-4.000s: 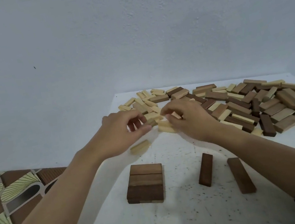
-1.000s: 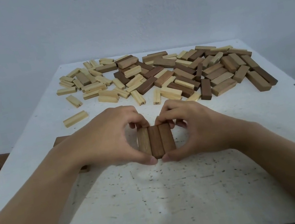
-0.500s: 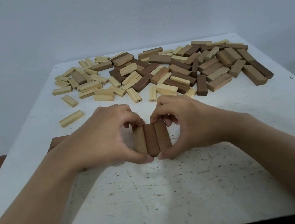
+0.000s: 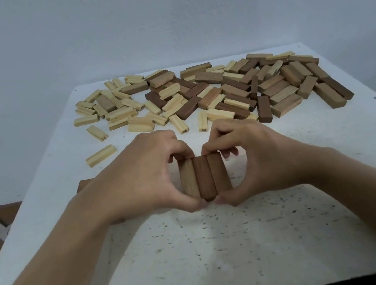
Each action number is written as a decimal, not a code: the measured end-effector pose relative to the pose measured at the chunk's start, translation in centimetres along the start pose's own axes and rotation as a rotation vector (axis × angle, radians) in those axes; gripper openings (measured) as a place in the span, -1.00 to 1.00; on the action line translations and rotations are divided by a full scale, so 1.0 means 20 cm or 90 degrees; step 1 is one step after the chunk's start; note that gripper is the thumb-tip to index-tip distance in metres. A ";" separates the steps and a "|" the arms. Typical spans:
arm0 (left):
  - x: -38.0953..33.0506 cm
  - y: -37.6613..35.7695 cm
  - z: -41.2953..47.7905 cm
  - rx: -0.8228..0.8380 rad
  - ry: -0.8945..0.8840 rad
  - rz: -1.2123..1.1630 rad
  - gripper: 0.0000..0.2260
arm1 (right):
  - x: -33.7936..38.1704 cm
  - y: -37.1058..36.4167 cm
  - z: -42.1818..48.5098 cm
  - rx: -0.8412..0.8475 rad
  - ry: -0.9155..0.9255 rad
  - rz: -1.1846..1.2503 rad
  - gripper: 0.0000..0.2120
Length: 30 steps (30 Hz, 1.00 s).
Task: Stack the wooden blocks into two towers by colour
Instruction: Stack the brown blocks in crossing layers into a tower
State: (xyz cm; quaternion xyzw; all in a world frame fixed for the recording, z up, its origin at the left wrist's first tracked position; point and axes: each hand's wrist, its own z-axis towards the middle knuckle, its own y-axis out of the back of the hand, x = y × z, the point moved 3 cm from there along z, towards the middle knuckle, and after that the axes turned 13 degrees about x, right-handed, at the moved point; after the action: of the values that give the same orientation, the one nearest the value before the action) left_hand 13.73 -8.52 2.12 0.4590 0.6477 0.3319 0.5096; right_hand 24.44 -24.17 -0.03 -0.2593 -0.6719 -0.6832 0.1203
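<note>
Hands press in from both sides: the left hand (image 4: pixel 145 175) and the right hand (image 4: pixel 257 157) squeeze three brown blocks (image 4: pixel 204 177) into one flat row on the white counter (image 4: pixel 225 248), near the front. The fingers (image 4: pixel 185 154) of both hands are closed tight on the row. To do it well, I think the ends should line up, with no gaps. Behind lies the mixed pile of blocks (image 4: pixel 211 93). Some pale blocks show little numbers: 15, 20 and what looks like 28.

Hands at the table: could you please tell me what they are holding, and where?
Three brown blocks side by side, pinched by both hands' fingers at their ends.
</note>
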 end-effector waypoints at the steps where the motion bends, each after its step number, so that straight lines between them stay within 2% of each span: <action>1: 0.00 0.02 -0.01 -0.007 -0.005 0.002 -0.42 | 0.02 0.01 0.00 -0.013 0.006 0.012 -0.49; 5: 0.04 0.13 -0.08 -0.019 -0.017 0.024 -0.44 | 0.11 0.05 0.02 -0.043 0.015 0.011 -0.45; 9: 0.12 0.24 -0.15 -0.016 -0.009 0.042 -0.45 | 0.22 0.08 0.13 -0.027 -0.007 -0.022 -0.43; 15: 0.33 0.34 -0.25 -0.002 0.007 0.018 -0.45 | 0.38 0.04 0.34 -0.031 -0.010 -0.010 -0.54; 30: 0.56 0.26 -0.37 0.043 0.040 0.001 -0.45 | 0.48 -0.12 0.53 0.043 -0.062 0.027 -0.49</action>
State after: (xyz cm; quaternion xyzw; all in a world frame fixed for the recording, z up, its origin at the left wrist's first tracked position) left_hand 7.29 4.12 4.74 0.4657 0.6739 0.3248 0.4728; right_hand 17.13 -11.92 2.50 -0.3021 -0.6940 -0.6440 0.1110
